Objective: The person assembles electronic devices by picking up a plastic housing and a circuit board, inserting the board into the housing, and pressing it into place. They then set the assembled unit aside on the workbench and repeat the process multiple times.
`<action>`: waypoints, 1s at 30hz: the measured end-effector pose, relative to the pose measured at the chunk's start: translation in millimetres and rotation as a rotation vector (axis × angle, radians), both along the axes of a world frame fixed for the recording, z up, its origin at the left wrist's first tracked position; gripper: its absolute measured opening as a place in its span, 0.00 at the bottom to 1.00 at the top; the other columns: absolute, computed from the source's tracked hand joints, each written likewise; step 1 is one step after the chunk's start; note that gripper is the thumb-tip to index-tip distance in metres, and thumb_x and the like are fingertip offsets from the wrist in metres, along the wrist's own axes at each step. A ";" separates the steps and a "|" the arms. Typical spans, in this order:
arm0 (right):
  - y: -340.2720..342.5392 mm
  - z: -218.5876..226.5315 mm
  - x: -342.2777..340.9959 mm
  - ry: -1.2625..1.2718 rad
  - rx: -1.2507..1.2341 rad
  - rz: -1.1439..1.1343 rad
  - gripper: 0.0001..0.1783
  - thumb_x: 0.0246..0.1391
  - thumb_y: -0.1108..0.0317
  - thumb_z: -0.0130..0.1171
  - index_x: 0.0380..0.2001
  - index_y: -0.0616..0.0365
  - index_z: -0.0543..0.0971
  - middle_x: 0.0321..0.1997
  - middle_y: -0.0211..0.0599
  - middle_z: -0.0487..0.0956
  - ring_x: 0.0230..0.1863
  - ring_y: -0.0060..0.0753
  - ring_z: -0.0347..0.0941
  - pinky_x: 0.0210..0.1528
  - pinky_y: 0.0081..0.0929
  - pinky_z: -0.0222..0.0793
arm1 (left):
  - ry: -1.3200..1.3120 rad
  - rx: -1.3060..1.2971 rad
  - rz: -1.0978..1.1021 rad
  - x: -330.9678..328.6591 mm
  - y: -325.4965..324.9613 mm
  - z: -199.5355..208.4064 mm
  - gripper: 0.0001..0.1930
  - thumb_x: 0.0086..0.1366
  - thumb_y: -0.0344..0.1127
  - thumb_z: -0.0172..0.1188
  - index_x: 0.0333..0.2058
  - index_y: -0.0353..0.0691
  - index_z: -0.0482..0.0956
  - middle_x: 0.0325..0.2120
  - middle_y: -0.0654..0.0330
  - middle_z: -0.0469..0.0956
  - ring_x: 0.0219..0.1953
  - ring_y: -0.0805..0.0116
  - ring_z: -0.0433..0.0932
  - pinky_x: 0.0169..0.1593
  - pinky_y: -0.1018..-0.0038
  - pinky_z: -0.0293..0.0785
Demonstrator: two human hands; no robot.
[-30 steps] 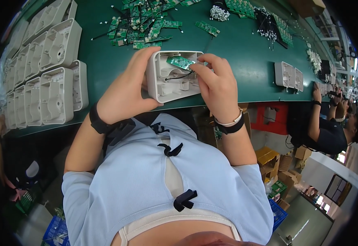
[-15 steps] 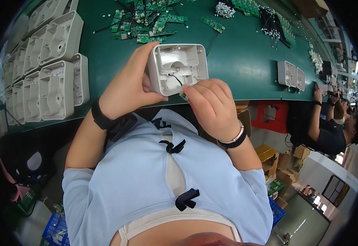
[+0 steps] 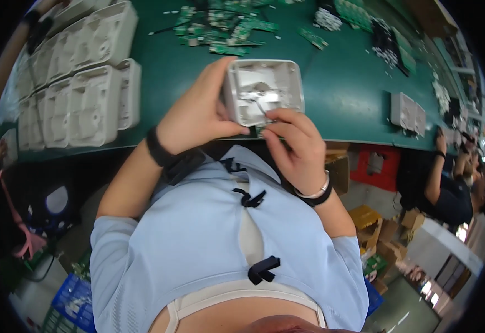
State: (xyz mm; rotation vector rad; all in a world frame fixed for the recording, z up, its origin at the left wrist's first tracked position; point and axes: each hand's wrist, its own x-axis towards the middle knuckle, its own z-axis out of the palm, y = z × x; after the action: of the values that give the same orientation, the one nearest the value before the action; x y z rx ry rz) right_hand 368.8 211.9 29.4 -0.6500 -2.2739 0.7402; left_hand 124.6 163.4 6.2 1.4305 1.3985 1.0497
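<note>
A white plastic housing (image 3: pixel 230 94) with an open, compartmented inside is tilted up toward me above the table's front edge. My left hand (image 3: pixel 195 119) is closed around its left side, with the thumb along the lower edge. From inside the housing a thin dark wire (image 3: pixel 261 105) runs down to the fingers of my right hand (image 3: pixel 301 152). Those fingers are bent at the housing's lower edge, around a small green circuit board (image 3: pixel 261 131) on the wire, mostly hidden by them.
Several similar housings (image 3: pixel 95 105) stand stacked at the left. A pile of green circuit boards (image 3: pixel 237 28) lies at the back, with one apart (image 3: pixel 313 38). White connectors (image 3: pixel 328 20) are heaped farther right. Two housings (image 3: pixel 403 108) stand at the right, near another person's arm (image 3: pixel 435 172).
The whole view has shifted, so table and hands appear farther right. My right fingers have moved up closer against the housing's lower edge. An arm has come in at the far left.
</note>
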 end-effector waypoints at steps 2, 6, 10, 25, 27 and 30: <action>-2.6 -0.7 -3.6 -0.001 -0.097 -0.091 0.12 0.53 0.81 0.72 0.42 0.64 0.84 0.46 0.46 0.86 0.44 0.47 0.82 0.47 0.36 0.79 | 0.020 0.015 0.018 -2.3 -2.9 2.8 0.60 0.48 0.29 0.85 0.75 0.34 0.54 0.68 0.43 0.63 0.44 0.56 0.86 0.43 0.69 0.87; 1.0 11.9 -8.1 -0.125 -0.095 -0.092 0.11 0.56 0.80 0.70 0.43 0.64 0.84 0.46 0.47 0.86 0.43 0.48 0.83 0.45 0.34 0.80 | -0.015 -0.023 -0.043 3.2 -2.2 3.3 0.60 0.51 0.27 0.83 0.76 0.35 0.49 0.68 0.41 0.62 0.45 0.56 0.86 0.42 0.68 0.87; 7.2 14.9 -14.3 -0.252 0.102 0.011 0.13 0.53 0.79 0.69 0.43 0.61 0.85 0.45 0.43 0.86 0.41 0.49 0.82 0.43 0.37 0.79 | 0.046 0.030 -0.036 2.5 -7.2 0.9 0.60 0.54 0.24 0.81 0.77 0.37 0.46 0.68 0.41 0.62 0.38 0.61 0.89 0.40 0.70 0.87; 15.4 45.3 80.0 -0.358 0.252 -0.212 0.14 0.51 0.82 0.66 0.42 0.59 0.87 0.46 0.43 0.88 0.41 0.49 0.86 0.41 0.36 0.82 | 1.076 0.331 0.631 -59.9 -123.4 70.9 0.47 0.54 0.48 0.84 0.67 0.34 0.73 0.67 0.40 0.72 0.69 0.39 0.70 0.71 0.52 0.65; 30.4 45.4 108.3 -0.374 0.267 -0.289 0.14 0.52 0.82 0.65 0.42 0.59 0.87 0.46 0.43 0.88 0.41 0.50 0.87 0.42 0.35 0.82 | 1.167 0.304 0.654 -81.8 -143.8 66.8 0.48 0.54 0.51 0.83 0.68 0.35 0.72 0.69 0.40 0.70 0.71 0.39 0.69 0.73 0.51 0.63; 55.3 24.9 164.3 -0.419 0.366 -0.470 0.11 0.56 0.80 0.65 0.42 0.58 0.87 0.47 0.43 0.89 0.43 0.50 0.87 0.44 0.34 0.82 | 1.331 0.036 0.694 -101.5 -146.1 45.5 0.49 0.55 0.57 0.81 0.68 0.36 0.72 0.70 0.39 0.68 0.71 0.37 0.67 0.73 0.48 0.60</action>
State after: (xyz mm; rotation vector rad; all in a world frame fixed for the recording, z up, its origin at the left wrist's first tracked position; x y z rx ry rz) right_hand 533.1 267.2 54.3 -1.1813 -2.3893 -0.0462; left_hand 23.1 17.3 51.7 1.7754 2.9693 0.3697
